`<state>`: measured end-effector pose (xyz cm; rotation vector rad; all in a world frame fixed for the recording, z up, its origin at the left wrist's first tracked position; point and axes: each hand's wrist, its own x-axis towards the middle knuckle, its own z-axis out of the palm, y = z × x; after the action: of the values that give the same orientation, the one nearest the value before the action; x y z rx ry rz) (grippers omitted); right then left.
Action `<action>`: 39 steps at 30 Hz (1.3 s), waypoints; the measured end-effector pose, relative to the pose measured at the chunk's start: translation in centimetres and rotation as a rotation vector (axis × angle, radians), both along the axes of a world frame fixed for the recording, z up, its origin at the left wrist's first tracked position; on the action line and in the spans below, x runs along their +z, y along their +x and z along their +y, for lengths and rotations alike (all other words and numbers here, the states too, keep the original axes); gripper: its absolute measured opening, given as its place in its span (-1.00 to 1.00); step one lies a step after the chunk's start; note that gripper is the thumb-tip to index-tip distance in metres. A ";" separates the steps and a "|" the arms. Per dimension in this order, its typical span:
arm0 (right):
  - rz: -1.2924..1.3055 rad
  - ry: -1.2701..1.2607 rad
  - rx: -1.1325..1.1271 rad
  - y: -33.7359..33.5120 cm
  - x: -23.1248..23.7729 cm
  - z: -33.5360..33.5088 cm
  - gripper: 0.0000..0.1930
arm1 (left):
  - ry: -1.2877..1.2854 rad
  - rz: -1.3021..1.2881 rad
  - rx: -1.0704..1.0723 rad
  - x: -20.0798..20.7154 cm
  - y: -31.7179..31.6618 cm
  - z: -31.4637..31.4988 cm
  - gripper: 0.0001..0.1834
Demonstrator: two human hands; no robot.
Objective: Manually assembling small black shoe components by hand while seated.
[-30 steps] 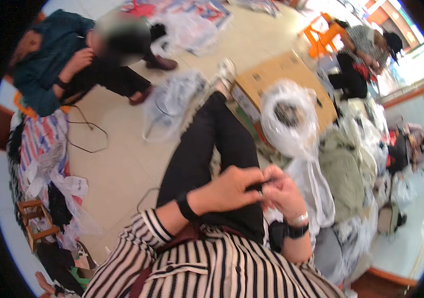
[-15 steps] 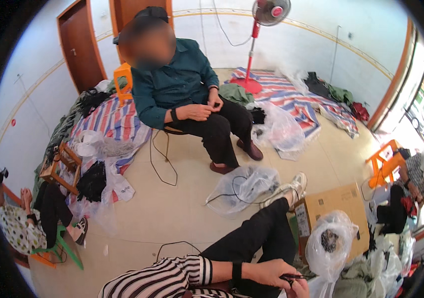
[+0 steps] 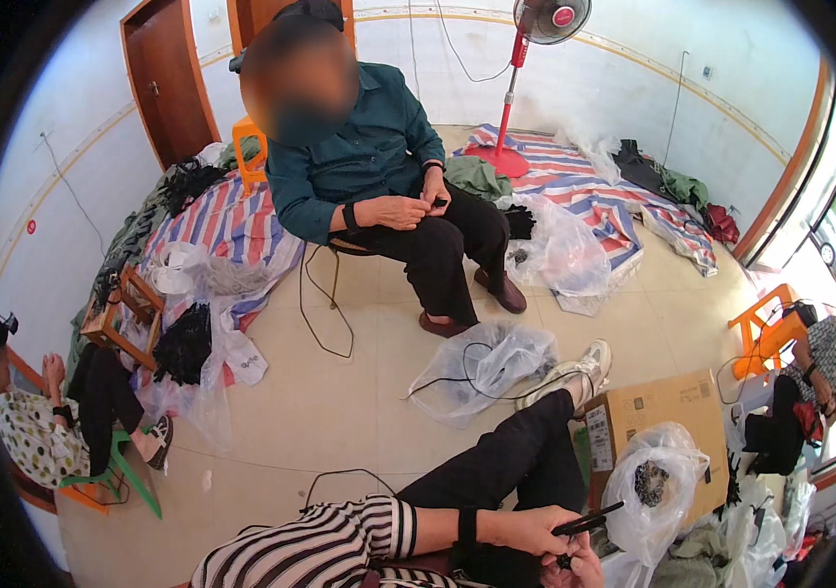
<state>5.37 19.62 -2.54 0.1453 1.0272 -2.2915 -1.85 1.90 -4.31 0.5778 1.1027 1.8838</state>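
Note:
My left hand (image 3: 533,530), with a black band on its wrist, comes in from the left in a striped sleeve. It is closed on a slender black tool (image 3: 590,519) whose tip points right and up; its exact kind is not clear. Just below, my right hand (image 3: 585,568) is at the lower edge, partly cut off, with its fingers closed. A small black piece (image 3: 563,562) shows between the two hands, pinched in the right fingers. Close by on the right, a clear plastic bag (image 3: 678,461) with small dark pieces inside rests against a cardboard box (image 3: 668,402).
A person in a green shirt (image 3: 359,147) sits opposite, fingers together over the lap. Other people sit at far left (image 3: 41,431) and far right (image 3: 825,363). A plastic bag with a cable (image 3: 482,372) lies by my shoe. A red fan (image 3: 506,108) stands on striped sheeting.
The black tool has swung up and now points right and up above my right hand. The small black piece has come into sight. The whole view has shifted slightly.

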 end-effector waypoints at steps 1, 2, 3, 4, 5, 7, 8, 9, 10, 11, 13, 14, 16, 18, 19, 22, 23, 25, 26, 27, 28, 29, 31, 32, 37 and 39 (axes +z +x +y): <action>0.023 0.025 -0.014 0.0 0.0 0.0 -0.61 | 0.002 0.001 0.000 0.1 0.0 0.0 -0.82; 0.041 0.048 -0.027 0.2 0.1 -0.2 -0.58 | 0.011 -0.011 -0.002 0.3 0.2 0.0 -0.83; 0.038 0.049 -0.026 0.2 0.4 -0.3 -0.58 | 0.021 -0.022 -0.005 0.3 0.4 0.1 -0.85; 0.063 0.101 -0.030 0.2 0.8 -0.4 -0.57 | 0.022 -0.025 -0.004 0.1 0.5 0.1 -0.85; 0.089 0.154 -0.036 0.2 1.1 -0.5 -0.55 | 0.014 0.008 0.009 -0.1 0.5 0.2 -0.85; 0.090 0.174 -0.059 0.5 0.9 -0.5 -0.55 | 0.009 0.041 0.022 -0.3 0.6 0.4 -0.84; 0.093 0.190 -0.083 0.6 0.8 -0.4 -0.55 | 0.028 0.027 0.026 -0.3 0.6 0.6 -0.85; 0.093 0.192 -0.084 0.6 0.7 -0.4 -0.55 | 0.047 0.014 0.030 -0.2 0.5 0.6 -0.85; 0.086 0.203 -0.108 0.6 0.8 -0.4 -0.59 | 0.048 0.015 0.029 -0.1 0.5 0.6 -0.85; 0.078 0.214 -0.131 0.6 0.7 -0.5 -0.64 | 0.024 -0.005 0.012 0.2 0.4 0.6 -0.85; 0.062 0.261 -0.139 0.7 0.3 -0.2 -0.69 | 0.000 -0.022 -0.006 0.4 0.5 0.7 -0.85; 0.041 0.308 -0.146 0.8 0.5 -0.3 -0.73 | -0.012 0.088 0.030 0.3 0.7 0.8 -0.83; 0.020 0.314 -0.162 0.8 1.2 -0.8 -0.77 | -0.024 0.198 0.066 0.1 0.9 0.9 -0.81; -0.006 0.322 -0.179 1.3 1.6 -1.2 -0.81 | -0.032 0.189 0.133 0.1 1.2 0.8 -0.78; -0.020 0.322 -0.203 1.6 1.7 -1.3 -0.81 | -0.032 0.186 0.131 0.1 1.5 0.7 -0.78; -0.039 0.329 -0.226 2.5 1.6 -0.5 -0.80 | -0.133 0.227 0.132 0.8 2.0 0.3 -0.77; -0.014 0.277 -0.131 2.7 1.4 0.2 -0.79 | -0.149 0.315 0.147 0.5 2.1 0.3 -0.77; -0.010 0.285 -0.117 3.6 0.6 0.4 -0.72 | -0.186 0.461 0.152 2.0 2.1 0.0 -0.77; -0.135 0.330 -0.196 3.3 0.2 -0.1 -0.69 | -0.213 0.540 0.189 1.9 2.3 -0.1 -0.75; -0.182 0.368 -0.220 3.5 0.3 0.0 -0.71 | -0.258 0.584 0.216 1.8 2.3 -0.5 -0.74; -0.148 0.323 -0.189 3.5 -0.2 0.1 -0.73 | -0.268 0.623 0.230 1.9 2.1 -0.5 -0.76; -0.116 0.292 -0.201 3.6 -0.4 0.0 -0.78 | -0.301 0.647 0.169 1.5 1.9 -0.4 -0.72; -0.062 0.390 -0.130 3.4 0.3 0.0 -0.85 | -0.400 0.495 0.071 2.6 1.6 -0.3 -0.79; 0.025 0.355 -0.098 3.3 0.2 0.3 -0.85 | -0.386 0.523 0.103 3.2 1.6 -0.1 -0.80; 0.288 0.272 -0.140 4.2 -1.4 0.5 -0.82 | -0.526 0.495 0.084 4.0 2.2 1.4 -0.88; 0.294 0.319 -0.163 5.2 -1.4 0.9 -0.81 | -0.503 0.482 0.050 4.1 2.8 2.0 -0.85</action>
<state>10.60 20.55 -3.90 0.0213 1.5834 -2.3220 0.99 3.94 -0.25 0.7285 1.8449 1.4487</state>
